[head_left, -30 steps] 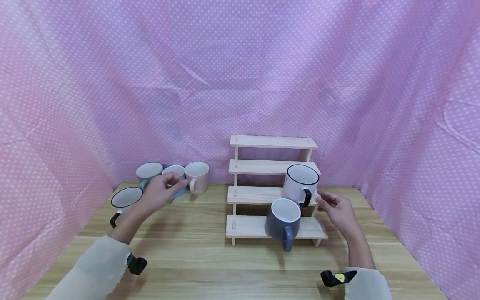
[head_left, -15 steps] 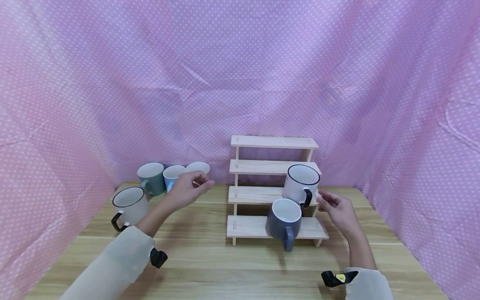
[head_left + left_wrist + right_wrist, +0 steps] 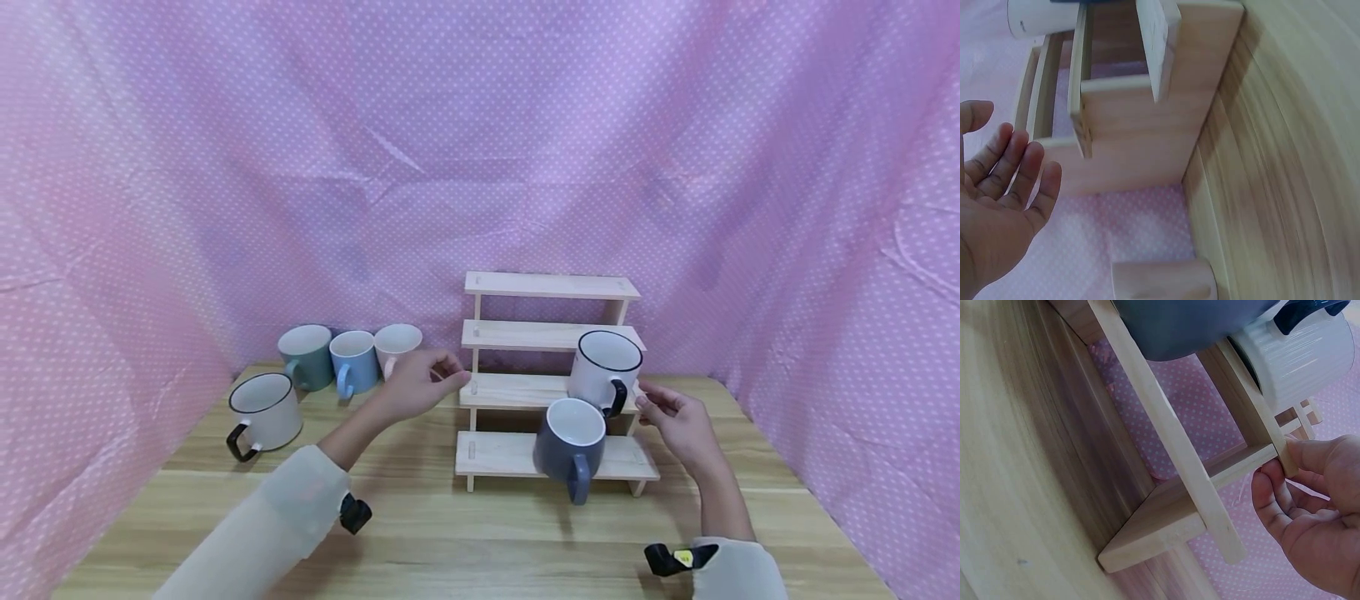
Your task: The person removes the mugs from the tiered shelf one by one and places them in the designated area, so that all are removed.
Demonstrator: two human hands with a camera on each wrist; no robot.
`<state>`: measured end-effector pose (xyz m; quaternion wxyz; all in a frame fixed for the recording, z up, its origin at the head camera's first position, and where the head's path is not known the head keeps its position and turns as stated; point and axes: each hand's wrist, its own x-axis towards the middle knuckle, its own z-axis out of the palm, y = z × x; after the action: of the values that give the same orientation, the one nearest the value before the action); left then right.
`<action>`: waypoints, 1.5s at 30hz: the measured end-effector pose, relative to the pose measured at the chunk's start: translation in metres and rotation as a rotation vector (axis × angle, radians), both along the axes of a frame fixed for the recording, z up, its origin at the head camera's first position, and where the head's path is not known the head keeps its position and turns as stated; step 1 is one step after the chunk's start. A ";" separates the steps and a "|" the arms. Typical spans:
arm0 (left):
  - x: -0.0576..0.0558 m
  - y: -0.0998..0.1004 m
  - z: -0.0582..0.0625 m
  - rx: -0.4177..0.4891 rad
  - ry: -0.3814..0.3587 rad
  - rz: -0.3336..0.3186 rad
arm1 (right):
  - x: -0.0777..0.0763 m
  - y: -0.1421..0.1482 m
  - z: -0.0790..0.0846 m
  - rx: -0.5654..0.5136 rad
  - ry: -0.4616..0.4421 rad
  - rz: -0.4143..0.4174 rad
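A tiered wooden rack (image 3: pixel 498 454) bears two mugs on its right side. The grey mug (image 3: pixel 561 446) sits on the lowest step, and a white mug with a black rim (image 3: pixel 596 375) stands one step above. My left hand (image 3: pixel 420 385) is near the rack's left side; the left wrist view shows its fingers (image 3: pixel 1025 178) loosely bent, with nothing in them. With thumb above and fingers below, my right hand (image 3: pixel 1316 512) pinches the right end of a step board (image 3: pixel 1269 434). In the head view that right hand is beside the white mug.
At the back left stand a green mug (image 3: pixel 315 367), a light blue mug (image 3: pixel 358 371) and a pale pink mug (image 3: pixel 393 342), partly behind my left hand. Another white mug with a black handle (image 3: pixel 270 421) is in front of them on the wooden table (image 3: pixel 480 542). Pink dotted cloth (image 3: pixel 480 150) hangs behind.
My left hand has moved right, from in front of the mugs at the left to the rack's left side. My right hand keeps its hold on the rack, and the mugs stay put.
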<state>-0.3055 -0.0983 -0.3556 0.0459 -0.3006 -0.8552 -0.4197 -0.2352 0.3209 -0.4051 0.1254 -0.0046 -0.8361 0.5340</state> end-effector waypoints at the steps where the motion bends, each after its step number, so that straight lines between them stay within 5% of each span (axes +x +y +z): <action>1: 0.000 0.004 -0.001 0.000 0.005 -0.010 | 0.000 0.000 0.000 0.001 -0.001 -0.001; 8: 0.003 0.029 -0.002 0.049 -0.034 -0.105 | 0.000 0.001 -0.001 0.009 -0.005 -0.004; 21: 0.008 0.077 0.003 0.066 0.011 -0.197 | 0.000 0.001 0.001 0.017 0.000 0.003; 45: 0.031 0.148 0.017 0.108 -0.029 -0.360 | -0.001 0.003 -0.001 -0.001 0.012 0.015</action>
<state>-0.2747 0.0501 -0.3386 -0.0261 -0.4397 -0.7646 -0.4705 -0.2366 0.3235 -0.4058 0.1263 0.0046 -0.8352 0.5353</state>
